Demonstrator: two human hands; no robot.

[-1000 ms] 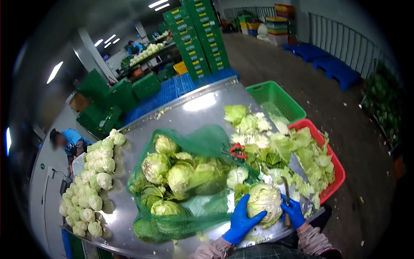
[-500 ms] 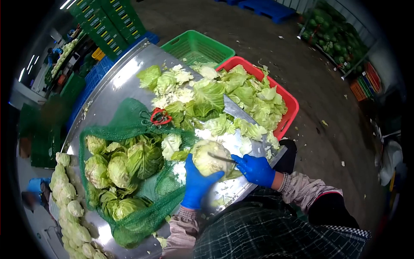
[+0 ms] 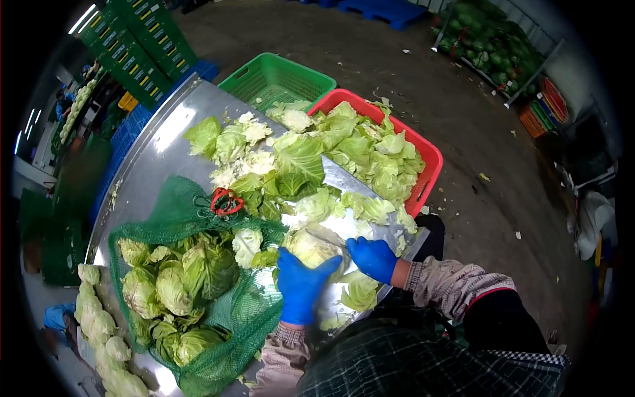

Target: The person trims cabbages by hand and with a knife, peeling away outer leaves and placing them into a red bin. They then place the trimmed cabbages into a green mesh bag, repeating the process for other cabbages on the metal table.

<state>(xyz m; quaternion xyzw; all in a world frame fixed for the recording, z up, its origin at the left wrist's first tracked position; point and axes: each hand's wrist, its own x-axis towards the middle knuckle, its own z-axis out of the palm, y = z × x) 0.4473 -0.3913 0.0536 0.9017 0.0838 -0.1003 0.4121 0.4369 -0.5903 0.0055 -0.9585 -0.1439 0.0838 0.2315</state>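
A pale, partly trimmed cabbage (image 3: 309,243) rests near the front edge of the metal table. My blue-gloved left hand (image 3: 301,284) steadies it from the near left, thumb stretched along its lower side. On the right, my blue-gloved right hand (image 3: 372,258) is closed around a knife, whose blurred blade lies against the cabbage's right side. A loose green leaf (image 3: 359,291) lies just below, between the hands. To the left, an open green mesh bag (image 3: 258,291) holds several untrimmed cabbages (image 3: 175,288).
Cut leaves lie piled on the table (image 3: 155,159) and in a red crate (image 3: 433,165) at its far right. A green crate (image 3: 278,79) stands behind. Trimmed cabbages (image 3: 99,324) line the left edge. Stacked green crates (image 3: 135,53) and a blue pallet (image 3: 383,12) stand farther off.
The knife has moved from across the cabbage's top to its right side. A green leaf now shows below the cabbage. The whole view has shifted slightly.
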